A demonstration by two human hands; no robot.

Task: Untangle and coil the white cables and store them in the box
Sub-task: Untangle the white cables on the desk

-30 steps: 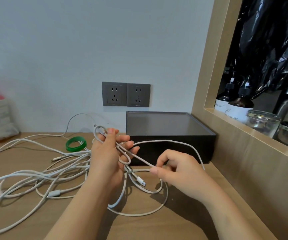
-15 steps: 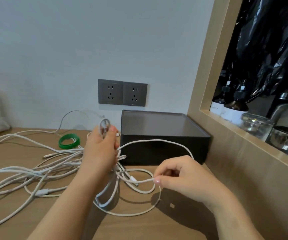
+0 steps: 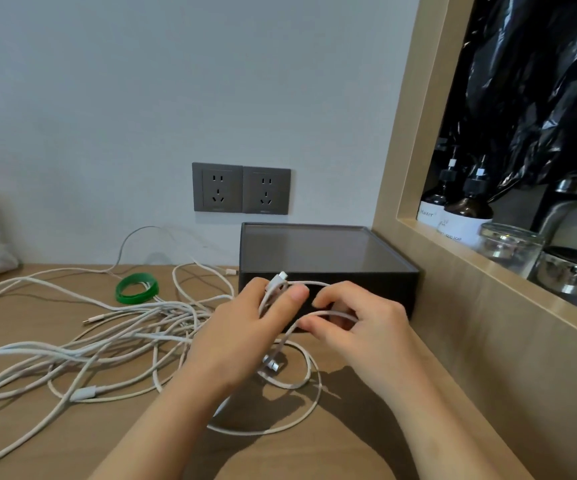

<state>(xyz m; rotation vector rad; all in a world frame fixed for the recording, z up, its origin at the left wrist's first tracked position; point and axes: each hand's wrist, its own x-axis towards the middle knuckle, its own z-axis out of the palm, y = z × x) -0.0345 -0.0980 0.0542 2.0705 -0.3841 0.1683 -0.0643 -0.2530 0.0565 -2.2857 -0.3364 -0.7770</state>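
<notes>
At centre frame, before the black box [image 3: 366, 289], the right hand [image 3: 359, 327] has risen from the counter [image 3: 72, 445] to meet the left hand [image 3: 245, 327], carrying a strand across. Left grip is curled round the half-wound white cable [image 3: 314, 313], plug upward; right grip pinches its strand. One more loop laid, I judge. At left, the tangle [image 3: 162, 308] awaits sorting.
</notes>
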